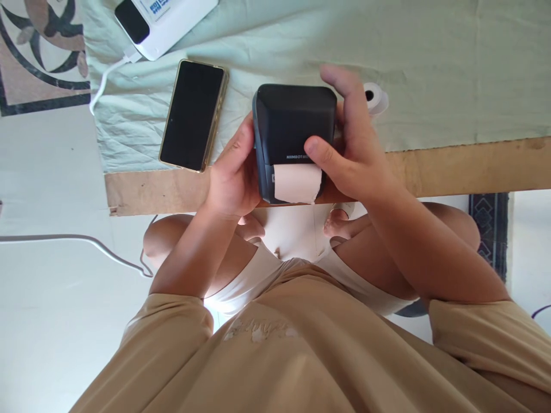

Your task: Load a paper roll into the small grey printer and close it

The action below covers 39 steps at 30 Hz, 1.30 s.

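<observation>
A small black label printer rests at the near edge of a low wooden board covered with pale green cloth. A strip of pale paper sticks out of its front slot. My left hand grips the printer's left side. My right hand wraps its right side, thumb pressed on the front just above the paper, fingers raised over the top. A white paper roll lies on the cloth just behind my right hand.
A dark phone with a gold rim lies face up left of the printer. A white power bank with a white cable sits at the back left. My crossed legs are under the board's edge. Another white cable runs over the floor.
</observation>
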Each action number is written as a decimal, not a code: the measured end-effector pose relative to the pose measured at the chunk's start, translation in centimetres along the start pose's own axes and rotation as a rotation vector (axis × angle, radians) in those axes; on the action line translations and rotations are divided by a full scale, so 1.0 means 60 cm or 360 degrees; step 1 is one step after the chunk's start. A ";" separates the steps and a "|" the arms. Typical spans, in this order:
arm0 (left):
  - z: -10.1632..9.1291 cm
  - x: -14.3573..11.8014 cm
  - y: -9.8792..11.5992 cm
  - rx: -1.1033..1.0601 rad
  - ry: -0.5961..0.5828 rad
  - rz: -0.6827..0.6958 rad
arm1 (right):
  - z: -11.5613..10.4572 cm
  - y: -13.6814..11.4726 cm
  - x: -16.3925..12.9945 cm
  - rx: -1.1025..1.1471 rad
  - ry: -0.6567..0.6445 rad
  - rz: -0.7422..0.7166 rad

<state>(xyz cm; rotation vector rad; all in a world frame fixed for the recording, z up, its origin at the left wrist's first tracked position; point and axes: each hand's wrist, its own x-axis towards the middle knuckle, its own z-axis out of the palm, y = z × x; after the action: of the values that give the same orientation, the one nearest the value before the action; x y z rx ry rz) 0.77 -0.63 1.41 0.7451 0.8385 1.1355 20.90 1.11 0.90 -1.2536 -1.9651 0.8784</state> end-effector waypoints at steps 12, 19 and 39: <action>-0.009 0.000 0.008 -0.0002 0.0256 -0.0089 | -0.036 -0.045 -0.007 0.0245 -0.0078 -0.0280; -0.016 0.003 -0.005 -0.0011 -0.0176 0.0034 | -0.044 -0.072 0.001 0.0078 0.0929 -0.0257; -0.022 -0.008 0.001 0.0180 -0.0199 0.0041 | -0.097 -0.069 -0.016 0.0135 -0.0025 -0.0161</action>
<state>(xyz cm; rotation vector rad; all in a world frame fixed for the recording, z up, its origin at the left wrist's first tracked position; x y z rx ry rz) -0.50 -0.95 0.91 0.9134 0.7945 1.0593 23.80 0.02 7.41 -1.0926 -1.9643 0.9136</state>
